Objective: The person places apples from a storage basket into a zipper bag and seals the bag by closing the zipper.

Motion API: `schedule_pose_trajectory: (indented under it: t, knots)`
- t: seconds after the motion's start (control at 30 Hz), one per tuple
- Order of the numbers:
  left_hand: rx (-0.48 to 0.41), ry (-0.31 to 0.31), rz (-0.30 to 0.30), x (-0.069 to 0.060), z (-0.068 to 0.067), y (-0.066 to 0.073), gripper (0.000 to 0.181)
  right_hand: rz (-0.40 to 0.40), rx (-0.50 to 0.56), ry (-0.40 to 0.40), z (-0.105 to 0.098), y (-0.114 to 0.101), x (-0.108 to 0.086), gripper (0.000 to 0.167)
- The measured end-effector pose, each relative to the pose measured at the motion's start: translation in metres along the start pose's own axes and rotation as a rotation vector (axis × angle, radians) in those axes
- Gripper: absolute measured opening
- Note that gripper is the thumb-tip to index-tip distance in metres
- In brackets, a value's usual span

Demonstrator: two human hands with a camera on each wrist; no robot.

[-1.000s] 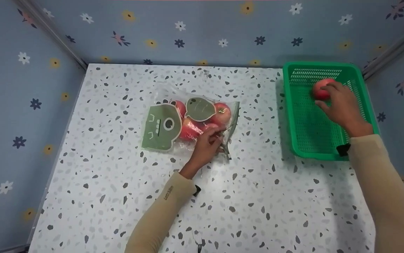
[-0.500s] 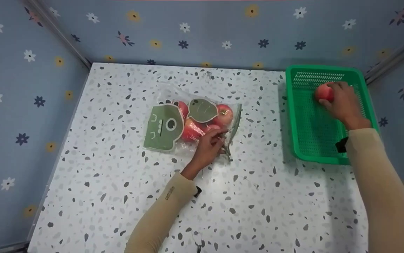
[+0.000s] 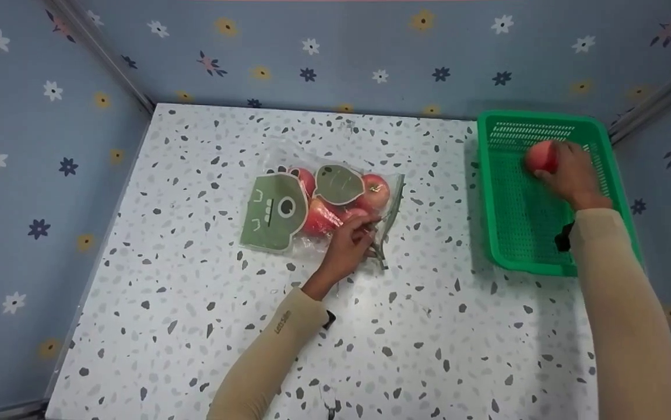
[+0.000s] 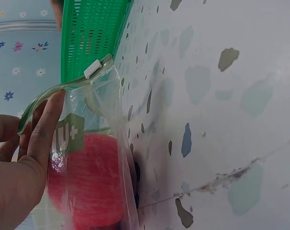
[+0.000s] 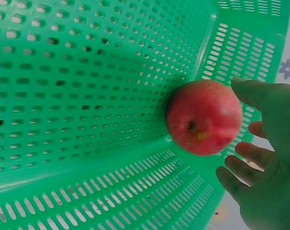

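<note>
- A lone red apple (image 3: 539,157) sat in the far half of a green basket (image 3: 489,221), directly left of the person's right grip (image 3: 574,175) and right at its fingertips.
- The right grip stood wide, fingers loosely bent and not wrapped round the fruit; whether the thumb touched it could not be told.
- Near-round, the apple offered no long axis; its dimpled end faced the right wrist camera.
- The right grip was by far the nearer: the left grip (image 3: 344,248), well apart across the counter (image 3: 428,303), pinched the zip edge of a clear bag (image 3: 274,213) of apples, its mouth toward the basket.
</note>
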State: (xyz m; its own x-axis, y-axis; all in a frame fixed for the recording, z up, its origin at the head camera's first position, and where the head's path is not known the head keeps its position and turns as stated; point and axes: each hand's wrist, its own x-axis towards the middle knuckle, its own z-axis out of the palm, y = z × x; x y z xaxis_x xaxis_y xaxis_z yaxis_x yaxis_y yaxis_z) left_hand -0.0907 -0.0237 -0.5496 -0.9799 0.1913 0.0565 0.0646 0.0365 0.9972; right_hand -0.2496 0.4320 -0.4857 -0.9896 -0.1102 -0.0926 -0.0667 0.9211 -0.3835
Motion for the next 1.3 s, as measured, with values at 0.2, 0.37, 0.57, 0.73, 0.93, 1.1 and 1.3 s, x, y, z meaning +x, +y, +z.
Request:
schedule_pose_trajectory:
  t: [0.2, 0.37, 0.57, 0.73, 0.93, 1.1, 1.3]
  knots:
    - [-0.008, -0.005, 0.003, 0.0, 0.0, -0.001, 0.031, 0.032, 0.017, -0.021, 0.002, 0.006, 0.001, 0.074]
    - [-0.018, -0.008, -0.001, 0.0, 0.0, -0.001, 0.032, 0.072, 0.009, -0.004, 0.004, 0.009, 0.003, 0.072]
    - [-0.036, -0.021, -0.017, -0.002, 0.0, 0.0, 0.034, 0.097, 0.054, -0.01, 0.007, 0.011, 0.004, 0.074]
    - [-0.034, -0.023, -0.02, -0.002, 0.0, 0.0, 0.033, 0.095, 0.086, 0.012, 0.01, 0.011, 0.003, 0.067]
    - [-0.026, -0.024, -0.036, -0.001, -0.001, -0.001, 0.035, 0.114, 0.031, -0.006, 0.008, 0.013, 0.0, 0.082]
    - [-0.016, -0.031, -0.058, 0.0, -0.001, 0.001, 0.036, 0.129, -0.051, -0.09, 0.005, 0.015, -0.004, 0.081]
    - [0.008, -0.028, -0.05, -0.001, -0.001, 0.001, 0.036, 0.138, -0.054, -0.112, 0.003, 0.012, -0.008, 0.076]
